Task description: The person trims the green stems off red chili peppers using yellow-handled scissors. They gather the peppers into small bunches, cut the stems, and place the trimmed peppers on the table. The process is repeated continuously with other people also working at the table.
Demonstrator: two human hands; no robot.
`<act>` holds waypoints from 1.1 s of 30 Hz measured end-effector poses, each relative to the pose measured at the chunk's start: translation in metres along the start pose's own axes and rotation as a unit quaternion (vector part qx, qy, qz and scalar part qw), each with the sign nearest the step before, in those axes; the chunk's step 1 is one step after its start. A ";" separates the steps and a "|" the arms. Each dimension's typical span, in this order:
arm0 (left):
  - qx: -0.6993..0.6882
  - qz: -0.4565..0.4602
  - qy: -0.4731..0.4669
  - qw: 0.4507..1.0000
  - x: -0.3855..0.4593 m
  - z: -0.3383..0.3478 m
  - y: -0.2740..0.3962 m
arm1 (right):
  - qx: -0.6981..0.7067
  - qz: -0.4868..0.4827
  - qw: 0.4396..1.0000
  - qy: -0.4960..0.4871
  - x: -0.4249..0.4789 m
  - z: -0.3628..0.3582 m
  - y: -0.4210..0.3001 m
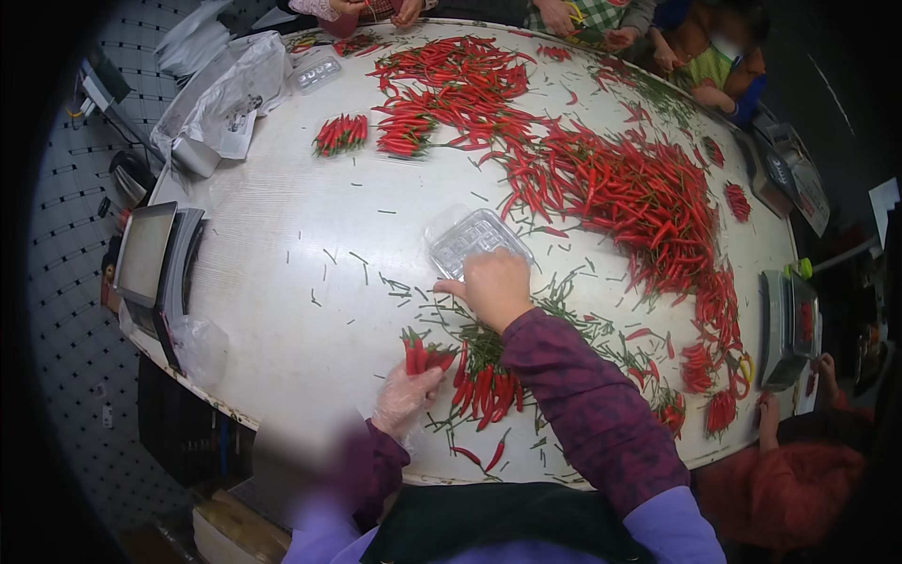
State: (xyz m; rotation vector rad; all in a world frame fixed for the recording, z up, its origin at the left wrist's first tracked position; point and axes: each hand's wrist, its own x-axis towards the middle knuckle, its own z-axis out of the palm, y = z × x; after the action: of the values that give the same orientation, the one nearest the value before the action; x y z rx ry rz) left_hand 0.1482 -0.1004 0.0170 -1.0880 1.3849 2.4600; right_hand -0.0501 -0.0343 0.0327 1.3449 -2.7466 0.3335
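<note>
My left hand, in a thin clear plastic glove, holds a small bunch of red chili peppers with their green stem ends up. My right hand reaches over the near edge of a clear plastic tray, thumb out to the left. Its fingertips are hidden, so I cannot tell whether they grip the tray. Beneath my right forearm lies a row of red chilies with long green stems. Cut green stems are scattered around it. Two loose chilies rest near the table's front edge.
A large heap of red chilies curves across the white table. Two filled chili packs stand at the back. Scales stand at the left and right. Yellow-handled scissors lie at right. Several people work around the edge.
</note>
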 end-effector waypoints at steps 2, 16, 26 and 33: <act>0.003 0.007 0.008 1.000 0.000 -0.001 0.001 | 0.015 -0.030 0.994 0.108 0.001 -0.009 0.010; 0.082 0.090 -0.013 0.992 0.003 0.018 0.005 | -0.038 0.043 0.997 0.051 -0.242 -0.060 0.102; 0.427 0.239 -0.210 0.846 0.052 0.185 -0.022 | -0.040 0.036 0.998 0.019 -0.286 -0.035 0.095; 0.683 0.390 -0.156 0.597 0.070 0.199 -0.049 | 0.017 0.228 0.967 0.112 -0.294 -0.039 0.094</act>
State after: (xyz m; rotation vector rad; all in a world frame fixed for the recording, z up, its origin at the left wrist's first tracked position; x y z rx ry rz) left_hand 0.0119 0.0671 0.0024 0.3995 2.9471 0.7720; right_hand 0.0561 0.2577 0.0106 0.6127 -2.8308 0.5209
